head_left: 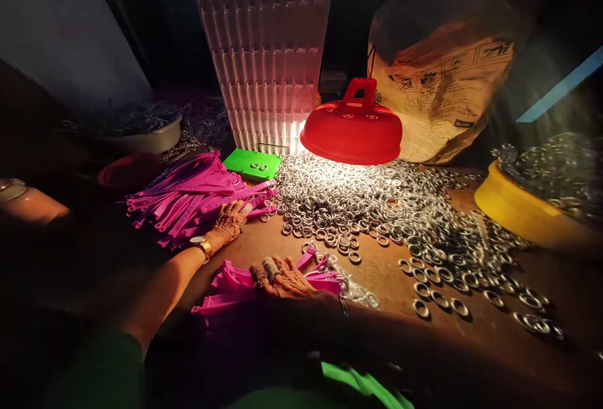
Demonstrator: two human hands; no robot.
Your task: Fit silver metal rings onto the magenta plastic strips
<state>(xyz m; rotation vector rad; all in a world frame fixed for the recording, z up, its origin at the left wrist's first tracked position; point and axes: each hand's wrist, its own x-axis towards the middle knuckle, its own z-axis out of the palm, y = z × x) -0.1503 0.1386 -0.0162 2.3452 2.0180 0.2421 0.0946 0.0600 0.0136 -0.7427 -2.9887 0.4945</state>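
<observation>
My left hand [229,223] is at the right side of a pile of flat magenta straps [181,192]. Its fingers are closed on a magenta strap, whose end sticks out past the fingertips. A wrap covers one finger, and a gold watch is on the wrist. Nearer to me, my right hand [285,278] lies over a smaller bunch of magenta straps [230,280], its fingers curled onto them; fingertips are partly hidden. Pale metal rings [355,289] show beside that bunch, under the right wrist. A large heap of metal rings [339,192] spreads over the wooden table [377,271].
A red lamp [353,132] lights the heap. Behind stand a ribbed translucent panel [268,51] and a printed paper sack [438,95]. A green perforated block [252,164] carries some rings. A yellow tub [513,201] is at right, a pale basin [160,137] at left. Another person's hand [38,203] is far left.
</observation>
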